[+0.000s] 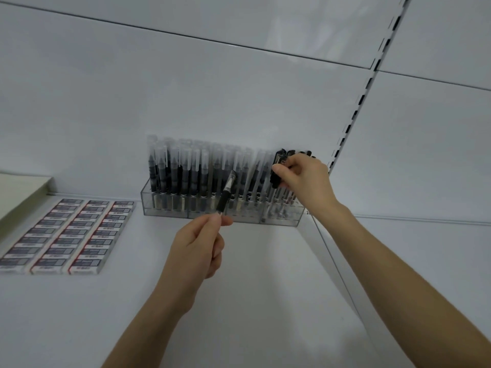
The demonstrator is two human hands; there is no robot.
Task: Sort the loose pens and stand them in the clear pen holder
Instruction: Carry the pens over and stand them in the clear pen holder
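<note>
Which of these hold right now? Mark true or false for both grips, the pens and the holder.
1. The left grip pinches a black pen. True.
2. That pen stands inside the clear pen holder. False: it is tilted outside it, in front.
3. The right grip holds dark pens at the holder's right end. True.
4. The small packs lie right of the holder. False: they lie to its left.

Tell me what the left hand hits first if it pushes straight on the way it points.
Likely the front wall of the clear pen holder, just beyond the left hand and the pen it pinches; depth is unclear.
</note>
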